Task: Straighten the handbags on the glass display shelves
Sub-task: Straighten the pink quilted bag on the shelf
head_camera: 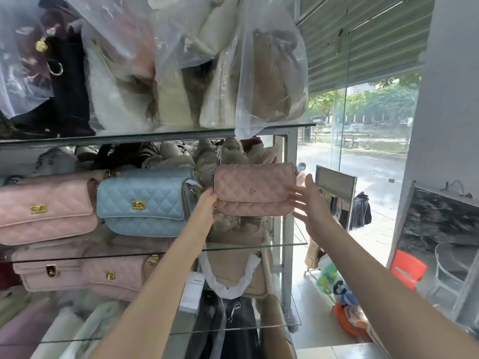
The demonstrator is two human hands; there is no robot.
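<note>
A small pink quilted handbag (pixel 255 189) is held up in the air above the middle glass shelf (pixel 285 244), at the shelf's right end. My left hand (pixel 207 207) grips its lower left corner. Just off the bag's right edge, my right hand (pixel 309 203) has its fingers spread, and I cannot tell whether they touch the bag. To the left on the same level stand a light blue quilted handbag (pixel 145 200) and a larger pink quilted handbag (pixel 46 206), both upright with gold clasps.
The upper glass shelf (pixel 155 136) carries several bags wrapped in clear plastic (pixel 269 73). Below hang two pale pink bags (pixel 77 270) and a beige bag with a wrapped strap (pixel 233 270). A metal upright (pixel 291 203) and a glass shopfront (pixel 363 151) stand right.
</note>
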